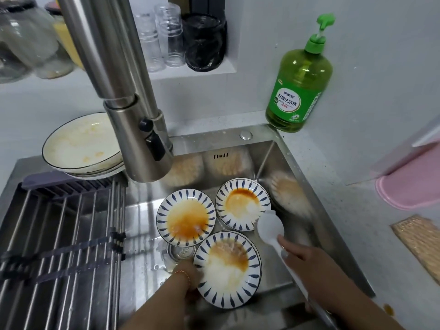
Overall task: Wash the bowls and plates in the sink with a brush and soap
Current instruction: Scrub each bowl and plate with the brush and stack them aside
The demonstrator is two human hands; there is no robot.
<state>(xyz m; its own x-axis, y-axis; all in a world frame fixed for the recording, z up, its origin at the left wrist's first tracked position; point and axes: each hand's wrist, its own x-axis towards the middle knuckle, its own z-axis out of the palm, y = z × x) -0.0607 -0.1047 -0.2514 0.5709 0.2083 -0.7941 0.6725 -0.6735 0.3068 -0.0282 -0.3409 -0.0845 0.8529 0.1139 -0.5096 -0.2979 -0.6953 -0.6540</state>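
left hand (190,277): fingers tucked behind rim of nearest bowl (227,267), so we can't see grip.
brush (270,226): we see back of head only; bristles face down, hidden. Handle end runs under right hand (307,263) & off btm edge.
faucet (133,129): top cut by upper edge; covers part of plate stack (81,146).
drain (179,252): partly under two bowls.
jars (26,39), top left: blurred, contents unclear to us.
soap bottle (298,84) label: small print unreadable.
pink item (412,184): cut by right edge.
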